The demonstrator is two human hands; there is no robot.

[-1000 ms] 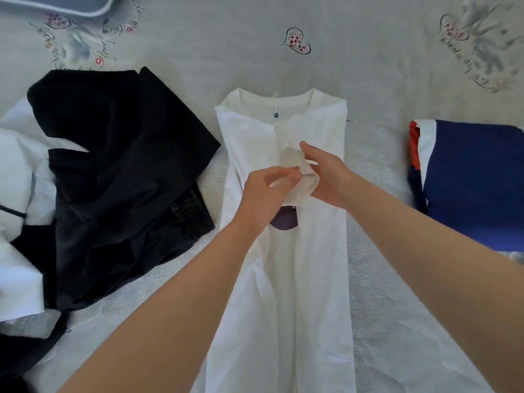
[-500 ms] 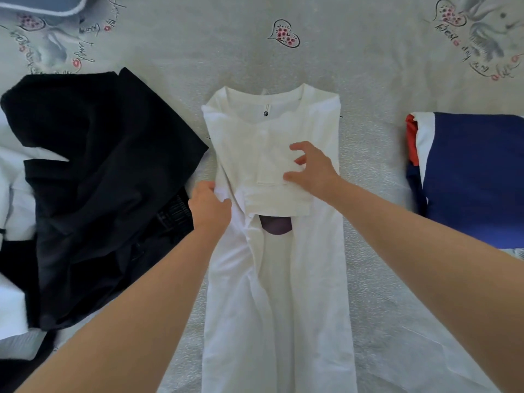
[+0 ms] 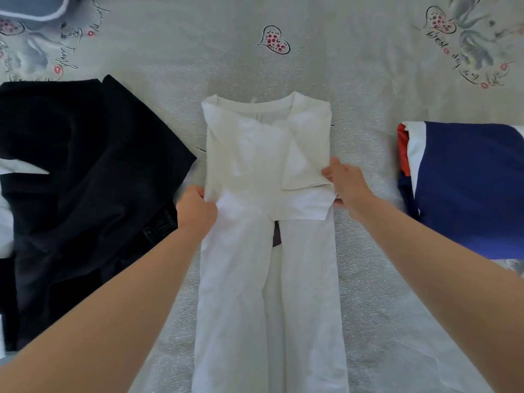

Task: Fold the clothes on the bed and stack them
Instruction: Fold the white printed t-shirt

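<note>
The left hand (image 3: 197, 209) is curled at the left edge of the white shirt (image 3: 268, 222), its fingers closed on a pinch of the cloth about level with the folded-in sleeves, the knuckles turned up and the forearm reaching in from the lower left. The right hand (image 3: 344, 181) sits at the shirt's opposite edge at about the same height; its thumb lies on top of the folded sleeve flap and its fingers tuck under the edge, so it grips the fabric there, with the forearm stretched in from the lower right. The shirt lies flat on the bed (image 3: 368, 321), collar away from the person, both sides folded toward the middle into a long narrow strip that runs down between the arms; a small dark patch shows in the gap between the two folded halves. A heap of black clothes (image 3: 85, 180) lies to the left, just beside the left forearm. A folded blue garment (image 3: 467, 188) with red and white at its edge rests on the bed to the right, apart from the shirt.
</note>
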